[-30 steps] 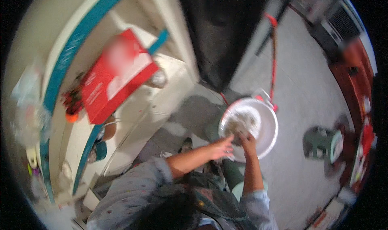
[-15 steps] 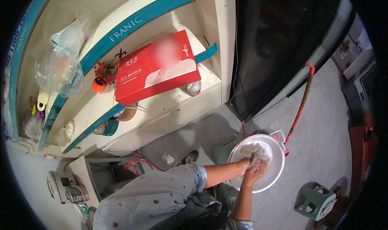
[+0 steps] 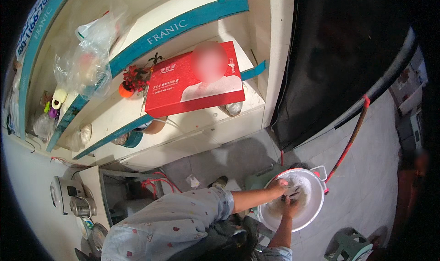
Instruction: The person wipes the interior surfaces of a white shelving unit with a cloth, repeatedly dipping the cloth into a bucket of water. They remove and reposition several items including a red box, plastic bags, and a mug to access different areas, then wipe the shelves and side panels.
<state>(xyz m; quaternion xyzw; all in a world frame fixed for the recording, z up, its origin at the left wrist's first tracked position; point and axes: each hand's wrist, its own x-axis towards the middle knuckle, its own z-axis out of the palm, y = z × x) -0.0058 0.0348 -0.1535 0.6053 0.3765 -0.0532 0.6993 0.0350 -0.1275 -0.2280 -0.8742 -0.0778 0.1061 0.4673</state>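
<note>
Above grey floor (image 3: 362,183), cloth (image 3: 295,190) lies between fingers (image 3: 288,201).

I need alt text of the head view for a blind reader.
A person's left grip and right grip are at a grey, unclear item in a white basin. A red box lies on a shelf at upper left.

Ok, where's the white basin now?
The white basin is in the head view's lower right, beneath the left hand and right hand, up and left of the green stool at the bottom edge.
</note>
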